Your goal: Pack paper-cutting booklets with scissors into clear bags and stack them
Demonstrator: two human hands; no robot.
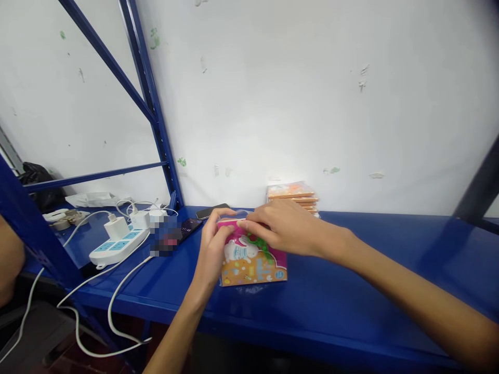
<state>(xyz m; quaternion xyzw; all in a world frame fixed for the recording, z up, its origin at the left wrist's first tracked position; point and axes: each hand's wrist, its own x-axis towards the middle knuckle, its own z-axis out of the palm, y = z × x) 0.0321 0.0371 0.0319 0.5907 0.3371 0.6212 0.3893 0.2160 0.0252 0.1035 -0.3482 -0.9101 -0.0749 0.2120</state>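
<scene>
A flat packet with a pink and orange cartoon print point(253, 265), wrapped in clear plastic, lies on the blue metal shelf top point(351, 259). My left hand point(211, 249) grips its left side. My right hand point(283, 226) comes over from the right, its fingers pinching the packet's top edge and the loose plastic there. Part of the print is hidden under my fingers. Behind the hands stands a stack of orange packets point(293, 198). A black phone point(211, 211) lies just beyond my left hand.
A white power strip point(118, 246) with white chargers and cables sits to the left, beside a second phone point(191, 229) and a pixelated patch point(163, 236). Blue shelf uprights point(154, 114) rise against a white wall point(312, 104). Another person's arm point(10, 257) shows at the left edge.
</scene>
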